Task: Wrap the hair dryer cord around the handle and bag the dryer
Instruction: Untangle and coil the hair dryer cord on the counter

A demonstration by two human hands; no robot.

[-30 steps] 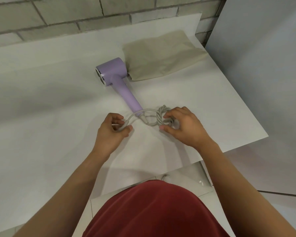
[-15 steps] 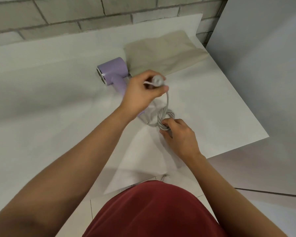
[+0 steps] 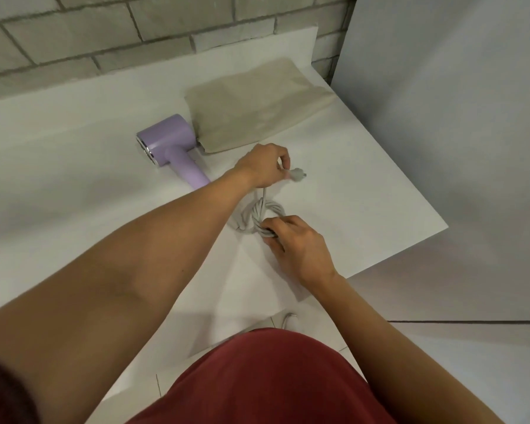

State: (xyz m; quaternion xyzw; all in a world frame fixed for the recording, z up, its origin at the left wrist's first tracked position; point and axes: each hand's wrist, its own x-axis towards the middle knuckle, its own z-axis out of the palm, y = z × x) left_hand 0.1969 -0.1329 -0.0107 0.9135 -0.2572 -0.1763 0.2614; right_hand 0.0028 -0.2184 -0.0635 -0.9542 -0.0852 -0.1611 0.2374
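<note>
I see left hand (image 3: 262, 163) pinching the plug (image 3: 297, 173) above the table (image 3: 364, 191); right hand (image 3: 297, 246) gripping coiled cord (image 3: 257, 214); lilac dryer (image 3: 169, 148) lies beside beige bag (image 3: 251, 114).

Mid-frame, your left hand (image 3: 265, 163) pinches the plug (image 3: 297, 173) while your right hand (image 3: 297, 249) grips the coiled cord (image 3: 257, 217), below the lilac dryer (image 3: 169, 148) and beige bag (image 3: 257, 113).
</note>
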